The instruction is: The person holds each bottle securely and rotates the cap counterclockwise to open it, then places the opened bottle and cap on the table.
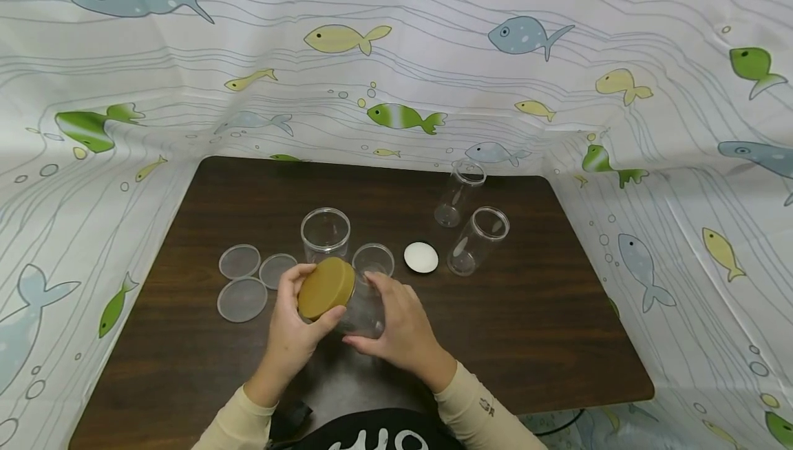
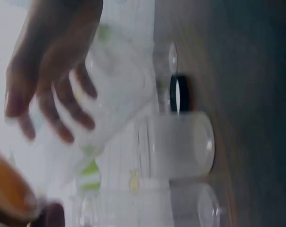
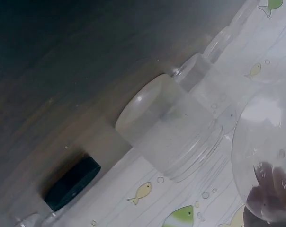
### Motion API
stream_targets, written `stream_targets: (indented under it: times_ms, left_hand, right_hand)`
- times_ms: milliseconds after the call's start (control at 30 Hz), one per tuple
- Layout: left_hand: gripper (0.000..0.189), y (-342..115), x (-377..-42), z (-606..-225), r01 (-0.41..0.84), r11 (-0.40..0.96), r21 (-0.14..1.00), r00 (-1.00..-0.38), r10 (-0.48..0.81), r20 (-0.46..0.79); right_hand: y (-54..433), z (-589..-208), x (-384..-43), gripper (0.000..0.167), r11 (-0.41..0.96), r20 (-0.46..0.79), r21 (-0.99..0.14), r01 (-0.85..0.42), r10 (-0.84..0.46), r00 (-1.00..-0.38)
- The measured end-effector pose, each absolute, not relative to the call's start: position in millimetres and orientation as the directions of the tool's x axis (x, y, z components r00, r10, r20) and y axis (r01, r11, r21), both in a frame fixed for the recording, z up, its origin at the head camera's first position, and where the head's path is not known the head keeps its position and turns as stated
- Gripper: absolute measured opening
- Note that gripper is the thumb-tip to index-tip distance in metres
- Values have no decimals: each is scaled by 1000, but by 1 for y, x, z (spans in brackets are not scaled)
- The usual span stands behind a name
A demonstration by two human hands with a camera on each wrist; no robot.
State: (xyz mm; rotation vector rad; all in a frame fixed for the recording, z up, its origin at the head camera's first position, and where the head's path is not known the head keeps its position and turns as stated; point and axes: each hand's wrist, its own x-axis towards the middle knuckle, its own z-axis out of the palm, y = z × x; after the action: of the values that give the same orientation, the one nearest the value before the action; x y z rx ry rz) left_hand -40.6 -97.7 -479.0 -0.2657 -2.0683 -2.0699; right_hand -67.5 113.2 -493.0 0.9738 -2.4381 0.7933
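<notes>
In the head view, a clear plastic jar (image 1: pixel 364 312) with a gold screw lid (image 1: pixel 326 288) is held tilted above the front of the table. My left hand (image 1: pixel 292 326) grips the lid, thumb on the near edge and fingers on the far side. The jar's body lies between the thumb and fingers of my right hand (image 1: pixel 405 329). In the left wrist view, the lid (image 2: pixel 10 194) is at the lower left and my right hand (image 2: pixel 62 66) is blurred above it. Through the clear jar (image 3: pixel 266 137) in the right wrist view, some fingers show.
Behind the hands stand a wide clear jar (image 1: pixel 325 230) and another clear round container (image 1: pixel 374 259). To the right are a black-rimmed white lid (image 1: pixel 421 257) and tall clear jars (image 1: pixel 478 240) (image 1: pixel 460 192). Clear discs (image 1: pixel 242 299) lie left on the brown table (image 1: pixel 545 340).
</notes>
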Motion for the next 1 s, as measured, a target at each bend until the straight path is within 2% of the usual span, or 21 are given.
stream_targets:
  times_ms: [100,233,367,500,567,667,833,933,1000]
  left_hand:
    - [102,-110,-46,-480,311,-59,948,-938,142,317]
    - [124,-125,-54,-484,364,-241,900,-822,371,432]
    - [127,-131,-61,-488,354,-375,856,-699,502,509]
    - [125,-134,-63,-491,289,-432,854,-652,564,506]
    - [122,-135,-63,-493,291,-418,860,-656,567,498]
    - [116,-133,-61,-495,375,-354,857,-685,516,513]
    - [103,-123,-51,-495,464,-248,850,-785,329,525]
    - [97,-115,-44,-490,449,-192,872,-849,211,484]
    - [86,-110,-40,-485,414,-173,894,-892,118,436]
  right_hand:
    - [117,-491,-68,106,560,483,-434,-705,-516,-707]
    - [125,-488,-69,106,462,369,-576,-674,-588,-720]
    - [129,-486,-70,106,355,291,-671,-651,-681,-672]
    - [130,-487,-70,105,286,254,-727,-624,-732,-633]
    - [131,-487,-70,104,281,246,-734,-619,-739,-627]
    - [131,-488,-69,104,297,259,-716,-632,-727,-636]
    - [125,-489,-67,105,373,351,-621,-690,-655,-670]
    - [121,-490,-66,108,430,415,-554,-713,-600,-684]
    - [119,-491,-65,109,476,478,-481,-737,-562,-675]
